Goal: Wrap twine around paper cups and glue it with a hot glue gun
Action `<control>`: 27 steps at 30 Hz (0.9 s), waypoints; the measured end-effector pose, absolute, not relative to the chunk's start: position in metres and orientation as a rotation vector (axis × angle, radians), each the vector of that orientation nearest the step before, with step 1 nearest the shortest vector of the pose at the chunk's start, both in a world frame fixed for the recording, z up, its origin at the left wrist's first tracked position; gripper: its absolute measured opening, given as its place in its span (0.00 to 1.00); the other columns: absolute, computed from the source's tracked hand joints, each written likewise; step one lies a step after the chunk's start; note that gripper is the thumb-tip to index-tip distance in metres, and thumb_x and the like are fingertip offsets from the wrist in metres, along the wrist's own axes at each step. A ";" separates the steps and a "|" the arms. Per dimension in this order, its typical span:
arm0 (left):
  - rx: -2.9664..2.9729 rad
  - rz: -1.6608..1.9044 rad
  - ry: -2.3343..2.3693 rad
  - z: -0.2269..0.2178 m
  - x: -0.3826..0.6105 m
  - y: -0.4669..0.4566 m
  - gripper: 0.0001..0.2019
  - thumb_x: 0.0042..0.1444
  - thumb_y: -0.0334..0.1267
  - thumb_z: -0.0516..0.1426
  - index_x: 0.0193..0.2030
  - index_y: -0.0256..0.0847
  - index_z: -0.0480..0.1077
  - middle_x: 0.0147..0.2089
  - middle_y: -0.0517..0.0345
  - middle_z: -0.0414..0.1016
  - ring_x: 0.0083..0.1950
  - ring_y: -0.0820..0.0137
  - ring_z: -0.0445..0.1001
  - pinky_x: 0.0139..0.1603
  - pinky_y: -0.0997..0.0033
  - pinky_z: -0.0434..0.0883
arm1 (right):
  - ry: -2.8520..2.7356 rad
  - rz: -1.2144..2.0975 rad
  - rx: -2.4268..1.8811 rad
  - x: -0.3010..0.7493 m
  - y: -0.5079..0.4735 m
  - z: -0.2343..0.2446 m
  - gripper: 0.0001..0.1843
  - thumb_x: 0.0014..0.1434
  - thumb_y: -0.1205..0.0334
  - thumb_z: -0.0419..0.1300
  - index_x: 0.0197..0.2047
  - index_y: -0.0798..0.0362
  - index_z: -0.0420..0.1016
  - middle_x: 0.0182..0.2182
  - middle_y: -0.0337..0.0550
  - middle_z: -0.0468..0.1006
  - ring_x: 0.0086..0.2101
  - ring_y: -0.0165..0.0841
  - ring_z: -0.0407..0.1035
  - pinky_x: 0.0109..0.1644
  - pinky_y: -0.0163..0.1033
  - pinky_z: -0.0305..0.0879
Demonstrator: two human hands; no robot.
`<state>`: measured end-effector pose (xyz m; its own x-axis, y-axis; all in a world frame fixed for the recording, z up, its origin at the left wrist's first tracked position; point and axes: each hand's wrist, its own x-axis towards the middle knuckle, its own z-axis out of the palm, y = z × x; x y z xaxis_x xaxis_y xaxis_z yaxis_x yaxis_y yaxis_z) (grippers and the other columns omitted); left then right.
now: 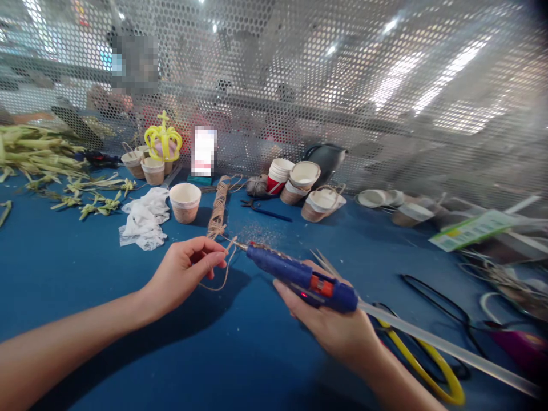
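My right hand (331,325) grips a blue glue gun (302,278) with an orange trigger and a clear glue stick (445,349) trailing from its back. Its metal nozzle points left and meets a thin piece of jute twine (225,251). My left hand (188,271) pinches that twine between thumb and fingers, just left of the nozzle; a loop of it hangs below. Both hands hover above the blue table (240,348).
A twine hank (218,208), paper cups (185,201), a white cloth (145,220), green leaf strips (38,154) and a yellow crown (163,140) lie farther back. Yellow-handled scissors (432,371) and cables lie to the right. A perforated metal screen (299,85) closes the far side.
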<state>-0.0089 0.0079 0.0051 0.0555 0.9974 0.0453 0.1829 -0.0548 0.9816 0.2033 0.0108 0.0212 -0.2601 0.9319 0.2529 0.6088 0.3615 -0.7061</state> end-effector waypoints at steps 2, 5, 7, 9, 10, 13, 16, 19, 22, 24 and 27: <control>1.402 1.107 1.280 0.005 -0.009 0.008 0.08 0.50 0.40 0.54 0.31 0.38 0.69 0.27 0.59 0.74 0.23 0.76 0.66 0.25 0.76 0.64 | -1.965 0.603 -1.335 0.204 0.011 0.021 0.10 0.49 0.58 0.57 0.22 0.50 0.61 0.13 0.32 0.64 0.14 0.26 0.60 0.18 0.31 0.59; 1.400 1.105 1.275 0.004 -0.009 0.007 0.08 0.50 0.40 0.54 0.31 0.38 0.69 0.27 0.59 0.73 0.23 0.76 0.65 0.25 0.76 0.64 | -1.956 0.610 -1.335 0.203 0.010 0.022 0.09 0.49 0.58 0.57 0.23 0.50 0.62 0.13 0.32 0.64 0.15 0.26 0.60 0.19 0.32 0.60; 1.402 1.104 1.272 0.004 -0.010 0.007 0.08 0.50 0.40 0.54 0.31 0.38 0.69 0.27 0.59 0.73 0.23 0.76 0.65 0.25 0.76 0.64 | -1.961 0.633 -1.327 0.202 0.009 0.023 0.08 0.48 0.59 0.58 0.24 0.50 0.63 0.14 0.32 0.64 0.15 0.27 0.60 0.19 0.32 0.61; 1.403 1.102 1.269 0.004 -0.010 0.007 0.08 0.50 0.41 0.54 0.31 0.38 0.69 0.27 0.59 0.73 0.23 0.76 0.66 0.25 0.76 0.64 | -1.955 0.609 -1.329 0.201 0.008 0.025 0.08 0.49 0.59 0.58 0.24 0.50 0.63 0.14 0.32 0.64 0.15 0.26 0.60 0.20 0.32 0.60; 1.403 1.101 1.269 0.004 -0.010 0.007 0.08 0.50 0.40 0.54 0.31 0.38 0.69 0.27 0.59 0.73 0.23 0.76 0.66 0.25 0.76 0.64 | -1.952 0.584 -1.335 0.201 0.008 0.025 0.09 0.49 0.59 0.58 0.23 0.50 0.63 0.14 0.32 0.64 0.15 0.26 0.59 0.20 0.32 0.60; 1.400 1.104 1.271 0.005 -0.009 0.007 0.08 0.50 0.40 0.54 0.31 0.37 0.69 0.27 0.59 0.73 0.23 0.76 0.65 0.25 0.76 0.64 | -1.952 0.553 -1.335 0.202 0.009 0.024 0.10 0.49 0.59 0.58 0.21 0.50 0.61 0.14 0.31 0.63 0.15 0.26 0.59 0.22 0.32 0.61; 1.403 1.110 1.266 0.005 -0.009 0.008 0.08 0.51 0.40 0.54 0.31 0.37 0.69 0.27 0.59 0.73 0.23 0.76 0.65 0.25 0.77 0.64 | -1.975 0.612 -1.315 0.203 0.010 0.022 0.08 0.49 0.59 0.58 0.24 0.51 0.64 0.14 0.32 0.65 0.15 0.26 0.60 0.21 0.32 0.61; 1.413 1.124 1.250 0.006 -0.009 0.008 0.08 0.51 0.40 0.54 0.31 0.37 0.69 0.26 0.59 0.73 0.23 0.76 0.65 0.25 0.76 0.64 | -1.957 0.589 -1.324 0.202 0.009 0.022 0.09 0.49 0.59 0.58 0.23 0.51 0.63 0.14 0.31 0.64 0.15 0.25 0.59 0.20 0.31 0.59; 1.411 1.131 1.238 0.005 -0.009 0.008 0.08 0.51 0.40 0.53 0.31 0.37 0.69 0.26 0.59 0.73 0.23 0.76 0.65 0.24 0.77 0.64 | -1.918 0.532 -1.344 0.201 0.007 0.024 0.12 0.50 0.59 0.58 0.20 0.51 0.60 0.13 0.31 0.63 0.14 0.25 0.59 0.20 0.31 0.59; 1.404 1.125 1.241 0.005 -0.009 0.007 0.08 0.51 0.39 0.54 0.31 0.37 0.69 0.26 0.60 0.73 0.22 0.77 0.65 0.24 0.77 0.64 | -1.931 0.554 -1.322 0.201 0.006 0.025 0.11 0.50 0.59 0.58 0.21 0.51 0.61 0.14 0.31 0.64 0.15 0.25 0.60 0.20 0.31 0.59; 1.406 1.121 1.242 0.004 -0.009 0.007 0.08 0.51 0.39 0.54 0.31 0.37 0.69 0.26 0.60 0.73 0.23 0.77 0.65 0.24 0.77 0.64 | -1.985 0.612 -1.273 0.202 0.007 0.025 0.08 0.49 0.60 0.59 0.24 0.52 0.64 0.14 0.31 0.64 0.15 0.25 0.60 0.20 0.31 0.60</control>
<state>-0.0092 0.0073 0.0041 0.0760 0.9955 0.0565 0.1571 -0.0679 0.9852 0.2021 0.0069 0.0252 -0.2804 0.9128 0.2970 0.5868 0.4079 -0.6995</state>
